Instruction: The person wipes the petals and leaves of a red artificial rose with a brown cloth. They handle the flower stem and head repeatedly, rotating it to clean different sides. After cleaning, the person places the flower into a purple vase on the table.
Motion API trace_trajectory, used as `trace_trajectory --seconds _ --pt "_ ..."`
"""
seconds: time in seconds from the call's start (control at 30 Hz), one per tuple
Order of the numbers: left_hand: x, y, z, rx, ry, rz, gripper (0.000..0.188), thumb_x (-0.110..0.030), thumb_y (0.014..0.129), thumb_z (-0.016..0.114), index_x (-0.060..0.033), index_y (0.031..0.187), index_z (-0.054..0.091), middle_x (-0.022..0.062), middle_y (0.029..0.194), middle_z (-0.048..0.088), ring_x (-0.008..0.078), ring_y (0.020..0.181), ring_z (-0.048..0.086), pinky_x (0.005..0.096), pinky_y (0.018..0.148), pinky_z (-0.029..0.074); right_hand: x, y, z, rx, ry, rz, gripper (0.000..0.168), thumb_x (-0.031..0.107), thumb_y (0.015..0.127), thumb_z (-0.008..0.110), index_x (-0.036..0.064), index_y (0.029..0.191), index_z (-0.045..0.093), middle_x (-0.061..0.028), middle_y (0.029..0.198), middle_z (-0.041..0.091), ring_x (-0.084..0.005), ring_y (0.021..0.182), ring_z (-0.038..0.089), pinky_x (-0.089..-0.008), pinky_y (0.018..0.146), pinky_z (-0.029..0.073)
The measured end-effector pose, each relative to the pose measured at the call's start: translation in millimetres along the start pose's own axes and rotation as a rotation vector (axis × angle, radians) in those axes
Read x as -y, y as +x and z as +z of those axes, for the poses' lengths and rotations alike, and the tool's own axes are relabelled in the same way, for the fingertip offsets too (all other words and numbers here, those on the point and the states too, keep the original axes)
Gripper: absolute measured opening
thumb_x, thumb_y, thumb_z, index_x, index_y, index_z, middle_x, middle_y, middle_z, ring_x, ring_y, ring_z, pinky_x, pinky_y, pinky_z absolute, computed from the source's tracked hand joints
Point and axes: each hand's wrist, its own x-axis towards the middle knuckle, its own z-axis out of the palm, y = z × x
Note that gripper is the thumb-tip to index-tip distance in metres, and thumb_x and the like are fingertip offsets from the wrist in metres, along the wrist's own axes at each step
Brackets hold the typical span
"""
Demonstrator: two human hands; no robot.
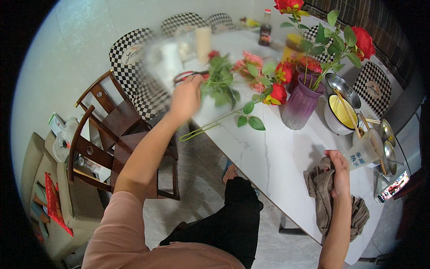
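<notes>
My right hand (340, 173) grips a grey-brown cloth (317, 185), part of which lies bunched on the white marble-look table (248, 148). My left hand (185, 99) reaches over the table's near edge, its fingers at red-handled scissors (184, 76); blur hides whether it holds them. Just right of that hand lie artificial green stems (220, 79) with a dark red bloom. Pink artificial roses (252, 60) and red ones (278, 94) lie farther right, their long stems sticking out past the edge. A purple vase (299, 104) stands upright holding tall stems with red roses (362, 43).
At the right are a yellow-lined bowl (342, 112) with chopsticks, metal bowls (343, 88), a translucent cup (364, 151) and a lit phone (392, 186). Behind stand a dark bottle (265, 30) and a yellow-lidded jar (291, 48). Wooden chairs (95, 153) stand at the left.
</notes>
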Motion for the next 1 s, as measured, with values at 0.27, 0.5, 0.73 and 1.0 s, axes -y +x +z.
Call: trace_trajectory --seconds 0.27,0.5,0.73,1.0 --pt "7.5 1.4 3.6 -0.088 -0.076 0.07 0.02 0.003 0.078 0.048 -0.0033 0.094 0.059 0.0207 0.089 0.055 0.0399 0.075 0.058 0.0464 0.066 0.048 0.4 -0.6 1.6 0.003 0.008 -0.011 0.022 0.026 0.091 0.053 0.006 0.086 0.059 0.0035 0.075 0.053 -0.0042 0.062 0.045 -0.0189 0.055 0.037" --pt "-0.9 6.1 4.9 -0.045 0.054 -0.013 0.02 0.002 0.077 0.052 -0.0075 0.091 0.062 0.0145 0.093 0.058 0.0345 0.082 0.059 0.0424 0.069 0.048 -3.1 1.3 -2.7 0.031 0.02 -0.024 0.021 0.026 0.091 0.053 0.007 0.085 0.059 0.004 0.074 0.052 -0.0036 0.064 0.045 -0.019 0.056 0.037" --pt "10.5 12.4 12.6 -0.047 -0.098 0.01 0.016 -0.001 0.076 0.053 -0.0076 0.09 0.06 0.0137 0.089 0.058 0.0342 0.079 0.059 0.0414 0.068 0.047 2.1 -1.4 3.7 0.004 0.015 -0.02 0.02 0.026 0.091 0.053 0.007 0.086 0.058 0.0038 0.074 0.052 -0.0037 0.065 0.046 -0.0193 0.057 0.038" --pt "-18.3 13.7 -2.4 -0.081 -0.01 -0.004 0.005 -0.003 0.075 0.053 -0.0035 0.08 0.051 0.0181 0.079 0.057 0.0379 0.071 0.058 0.0468 0.062 0.044 -2.1 1.3 -3.9 0.038 0.015 0.007 0.02 0.025 0.092 0.052 0.008 0.086 0.058 0.0038 0.078 0.053 -0.004 0.067 0.046 -0.0196 0.058 0.038"
